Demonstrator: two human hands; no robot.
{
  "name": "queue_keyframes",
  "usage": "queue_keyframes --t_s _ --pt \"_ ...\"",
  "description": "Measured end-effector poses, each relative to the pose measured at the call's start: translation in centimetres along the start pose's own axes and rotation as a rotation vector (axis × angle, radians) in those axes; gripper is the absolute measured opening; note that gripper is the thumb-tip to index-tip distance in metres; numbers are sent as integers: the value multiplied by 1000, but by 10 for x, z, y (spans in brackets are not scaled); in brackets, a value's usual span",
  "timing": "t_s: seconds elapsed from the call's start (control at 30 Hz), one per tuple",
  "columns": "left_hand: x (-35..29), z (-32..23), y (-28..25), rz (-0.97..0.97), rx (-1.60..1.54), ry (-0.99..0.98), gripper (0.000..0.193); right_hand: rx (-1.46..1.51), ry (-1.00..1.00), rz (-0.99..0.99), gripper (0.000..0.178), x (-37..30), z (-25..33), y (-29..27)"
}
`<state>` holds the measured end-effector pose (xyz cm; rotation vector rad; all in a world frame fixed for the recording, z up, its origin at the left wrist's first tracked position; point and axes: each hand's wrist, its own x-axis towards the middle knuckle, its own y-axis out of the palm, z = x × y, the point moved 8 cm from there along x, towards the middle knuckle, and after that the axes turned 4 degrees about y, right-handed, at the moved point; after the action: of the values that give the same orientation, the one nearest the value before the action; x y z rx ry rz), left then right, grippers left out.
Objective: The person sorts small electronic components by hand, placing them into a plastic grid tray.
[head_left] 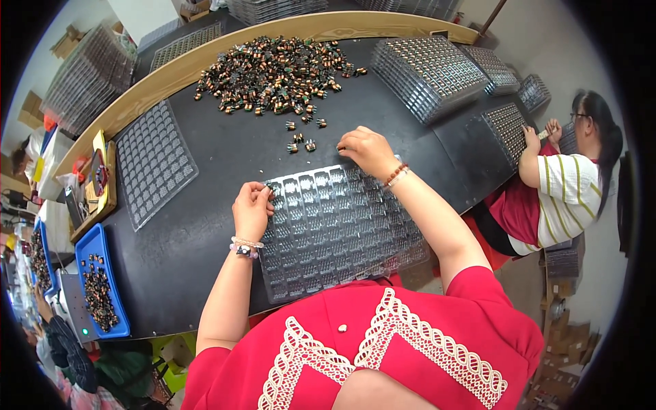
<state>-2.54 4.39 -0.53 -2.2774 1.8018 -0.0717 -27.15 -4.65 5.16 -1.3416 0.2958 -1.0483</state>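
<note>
A clear plastic blister tray point(321, 236) with rows of moulded pockets lies in front of me at the table's near edge. My left hand point(251, 210) is closed in a pinch at its far left corner, on a small dark piece that looks like a coil component point(270, 187). Just beyond the far right part of the tray is my right hand point(369, 154), fingertips pressed together; what they hold, if anything, is too small to make out. Several loose copper coil components point(310, 146) lie beyond the tray, between my hands. Past them rises a large heap of the same components point(273, 75).
Another clear tray point(154, 160) lies at left, above a blue bin point(102, 280) of components. Stacked filled trays point(430, 72) stand at far right. A curved wooden rim point(273, 22) borders the black table point(225, 147). A co-worker point(567, 178) handles a tray at right.
</note>
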Motion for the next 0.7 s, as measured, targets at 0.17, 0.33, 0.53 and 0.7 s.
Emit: queue_keyframes --t_s 0.17,0.33,0.53,0.7 --pt "-3 -5 -3 -56 -3 -8 8 198 -30 -76 16 -28 40 -13" --pt "-2 -1 -1 -40 0 3 9 221 63 -75 17 -39 31 4" --pt "-3 5 0 -42 -26 14 8 475 293 -40 18 -42 15 12" --pt "-3 4 1 -32 -40 25 9 135 76 -105 10 -45 37 9"
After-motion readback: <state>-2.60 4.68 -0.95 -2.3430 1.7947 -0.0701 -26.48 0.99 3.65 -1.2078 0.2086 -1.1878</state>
